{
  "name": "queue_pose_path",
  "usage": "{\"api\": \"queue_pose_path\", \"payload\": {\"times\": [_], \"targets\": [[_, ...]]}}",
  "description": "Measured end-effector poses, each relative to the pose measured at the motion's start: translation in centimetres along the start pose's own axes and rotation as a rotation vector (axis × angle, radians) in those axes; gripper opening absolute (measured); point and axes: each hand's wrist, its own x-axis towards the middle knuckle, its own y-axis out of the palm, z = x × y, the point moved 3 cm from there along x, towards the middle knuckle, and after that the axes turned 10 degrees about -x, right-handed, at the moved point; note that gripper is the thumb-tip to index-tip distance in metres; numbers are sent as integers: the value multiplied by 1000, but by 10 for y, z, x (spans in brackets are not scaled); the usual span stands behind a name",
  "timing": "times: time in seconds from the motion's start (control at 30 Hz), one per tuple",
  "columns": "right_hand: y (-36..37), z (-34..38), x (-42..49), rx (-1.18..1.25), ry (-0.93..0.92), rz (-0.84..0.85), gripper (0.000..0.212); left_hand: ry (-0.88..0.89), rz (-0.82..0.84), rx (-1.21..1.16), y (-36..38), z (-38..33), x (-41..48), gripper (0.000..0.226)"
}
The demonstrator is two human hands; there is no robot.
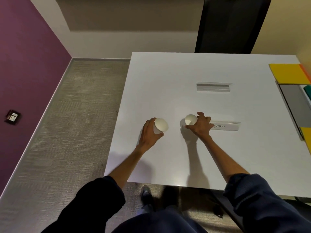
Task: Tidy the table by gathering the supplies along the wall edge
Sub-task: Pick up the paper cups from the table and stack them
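Observation:
Two white paper cups are on the white table (168,81). My left hand (149,133) is wrapped around the left cup (160,126), near the table's left edge. My right hand (201,126) grips the right cup (191,119), which tilts to the left. A white name holder reading "OSTRICH" (225,126) lies just right of my right hand. A second white holder (213,86) lies further back in the middle. Yellow, grey and green folders (289,76) lie along the table's right edge by the wall.
A black chair (232,26) stands behind the far table edge. Grey carpet (75,115) and a purple wall (25,56) lie to the left. My shoe (145,194) shows below the near table edge.

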Motion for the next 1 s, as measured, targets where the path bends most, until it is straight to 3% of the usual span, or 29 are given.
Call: {"api": "queue_pose_path", "payload": {"times": [0.2, 0.37, 0.5, 0.63, 0.8, 1.0], "targets": [[7, -2, 6, -31, 11, 66, 93, -11, -11, -6, 2, 4, 0, 78], [5, 7, 0, -93, -41, 22, 100, -13, -79, -23, 0, 3, -2, 71], [0, 26, -4, -8, -158, -66, 86, -2, -97, -14, -7, -2, -1, 70], [-1, 57, -11, 69, -306, -45, 67, -7, -125, -11, -17, -9, -2, 73], [5, 109, -33, 359, -475, 163, 54, -8, -191, 15, -40, -12, -13, 75], [37, 165, -70, 311, -689, 558, 56, -43, -328, 19, -77, 0, -45, 72]]}}
